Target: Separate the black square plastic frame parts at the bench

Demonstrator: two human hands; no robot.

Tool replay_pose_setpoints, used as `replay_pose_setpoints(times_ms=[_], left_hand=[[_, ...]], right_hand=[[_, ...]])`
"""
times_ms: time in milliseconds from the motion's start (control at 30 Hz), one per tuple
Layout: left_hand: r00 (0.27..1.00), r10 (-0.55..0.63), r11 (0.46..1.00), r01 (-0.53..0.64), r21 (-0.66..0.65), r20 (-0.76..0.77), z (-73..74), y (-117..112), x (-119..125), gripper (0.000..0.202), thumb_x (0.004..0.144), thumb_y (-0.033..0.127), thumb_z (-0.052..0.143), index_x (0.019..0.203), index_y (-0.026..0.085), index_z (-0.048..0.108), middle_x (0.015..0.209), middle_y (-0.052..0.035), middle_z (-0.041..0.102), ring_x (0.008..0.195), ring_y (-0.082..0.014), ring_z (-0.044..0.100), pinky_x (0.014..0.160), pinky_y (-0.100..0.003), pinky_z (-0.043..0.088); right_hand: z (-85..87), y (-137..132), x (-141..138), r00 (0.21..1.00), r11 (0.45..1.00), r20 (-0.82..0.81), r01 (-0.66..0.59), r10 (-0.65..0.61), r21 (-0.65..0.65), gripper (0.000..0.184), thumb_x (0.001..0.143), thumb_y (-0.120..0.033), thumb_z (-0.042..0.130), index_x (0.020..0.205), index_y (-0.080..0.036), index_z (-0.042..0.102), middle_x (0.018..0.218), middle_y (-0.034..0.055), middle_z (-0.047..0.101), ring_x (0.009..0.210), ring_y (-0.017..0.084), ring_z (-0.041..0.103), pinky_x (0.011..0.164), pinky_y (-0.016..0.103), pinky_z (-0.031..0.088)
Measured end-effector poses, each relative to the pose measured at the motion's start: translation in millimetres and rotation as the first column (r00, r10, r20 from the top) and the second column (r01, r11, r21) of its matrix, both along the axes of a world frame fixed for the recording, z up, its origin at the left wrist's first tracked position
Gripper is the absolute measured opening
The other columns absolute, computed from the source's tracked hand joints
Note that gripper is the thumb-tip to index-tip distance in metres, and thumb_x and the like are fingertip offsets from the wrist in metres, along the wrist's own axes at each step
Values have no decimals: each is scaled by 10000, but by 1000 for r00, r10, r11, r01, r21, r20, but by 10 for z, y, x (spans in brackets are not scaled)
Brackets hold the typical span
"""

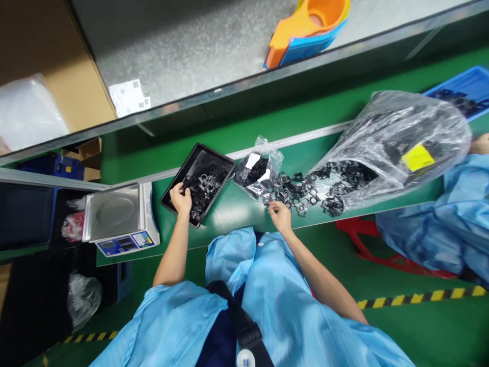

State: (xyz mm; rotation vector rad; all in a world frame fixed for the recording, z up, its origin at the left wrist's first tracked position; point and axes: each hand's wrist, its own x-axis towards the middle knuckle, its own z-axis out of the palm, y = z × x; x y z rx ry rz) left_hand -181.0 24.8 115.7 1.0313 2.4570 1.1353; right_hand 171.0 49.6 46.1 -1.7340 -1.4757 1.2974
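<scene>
My left hand (181, 200) is over the left edge of a black tray (176, 179), its fingers curled in toward the small black plastic parts (208, 182) inside. Whatever its fingertips hold is too small and dark to make out. At the near side of a loose pile of black ring-shaped plastic parts (284, 188), my right hand (280, 216) has its fingertips pinched on one of the rings. The pile spreads across the green table (229, 214) from the mouth of a large clear plastic bag (397, 132). Between tray and pile lies a small clear bag (256, 171) of black parts.
A weighing scale (114, 211) stands at the table's left end. Above runs a metal shelf (214, 56) with an orange and blue tape dispenser (309, 30). At right are a blue bin (471, 89), a red stool (367, 239) and another person's sleeve (464, 188).
</scene>
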Motion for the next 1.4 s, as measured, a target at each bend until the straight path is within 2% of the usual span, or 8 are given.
replay_pose_setpoints(times_ms=[100, 233, 367, 633, 833, 1033, 1267, 1400], left_hand=[[979, -190, 981, 187, -45, -76, -74, 114, 373, 161, 891, 143, 553, 1024, 167, 640, 1044, -95, 666, 1019, -228, 669, 985, -392, 538], [851, -522, 845, 504, -178, -68, -226, 475, 1007, 119, 913, 197, 630, 1019, 212, 682, 1016, -56, 713, 939, -189, 691, 927, -307, 551], [759, -644, 745, 593, -308, -96, -338, 965, 1385, 275, 920, 265, 674, 1176, 167, 660, 1139, -143, 695, 1099, -271, 670, 967, -361, 528], [637, -762, 621, 671, -405, -112, -429, 1633, 1628, 296, 985, 369, 623, 1203, 170, 645, 1211, -86, 673, 1043, -205, 673, 909, -419, 591], [644, -742, 662, 657, -361, -188, -378, 2020, 1536, 232, 1018, 165, 464, 1044, 184, 694, 1050, -96, 687, 995, -213, 662, 894, -325, 518], [599, -763, 643, 669, -373, -242, -324, 1999, 1299, 259, 985, 140, 456, 1112, 203, 674, 1067, -111, 662, 1044, -251, 624, 916, -350, 489], [288, -944, 329, 824, -461, -158, -411, 1725, 1667, 392, 939, 246, 639, 1330, 221, 615, 1321, -115, 617, 1218, -255, 570, 1045, -363, 443], [209, -970, 243, 799, -551, -124, -460, 1753, 1767, 471, 888, 218, 701, 1350, 208, 610, 1375, -161, 587, 1244, -307, 563, 1077, -443, 420]], right_hand=[[-18, 149, -141, 1000, 999, 17, 12, -13, 42, 285, 906, -416, 687, 1022, -156, 680, 918, 44, 724, 797, 184, 685, 811, 380, 566], [-71, 357, -338, 1000, 999, 30, 1, -2, 46, 313, 859, -458, 680, 1019, -190, 659, 860, 42, 726, 754, 202, 671, 760, 364, 561], [-182, 474, -459, 999, 1000, 38, -14, 14, 12, 296, 936, -426, 673, 1060, -158, 652, 905, 31, 701, 786, 172, 670, 760, 356, 569], [-310, 406, -524, 1000, 1000, -21, -4, 4, -10, 308, 990, -365, 643, 1213, -153, 634, 1111, 68, 686, 895, 179, 688, 781, 367, 606], [-321, 662, -664, 991, 994, -72, -111, 113, 21, 335, 992, -348, 643, 1269, -161, 617, 1192, 86, 676, 961, 198, 695, 815, 388, 615], [-198, 567, -473, 963, 964, 30, -267, 266, 8, 240, 986, -302, 641, 1173, -153, 660, 1104, 67, 706, 933, 189, 703, 815, 375, 610], [-85, 268, 3, 886, 947, 357, -321, 295, 14, 526, 861, -165, 632, 1383, -196, 574, 1434, 183, 529, 1248, 361, 572, 931, 482, 581], [-128, 251, 17, 818, 910, 445, -415, 364, 19, 487, 856, -131, 621, 1333, -229, 601, 1443, 169, 518, 1227, 354, 560, 926, 462, 579]])
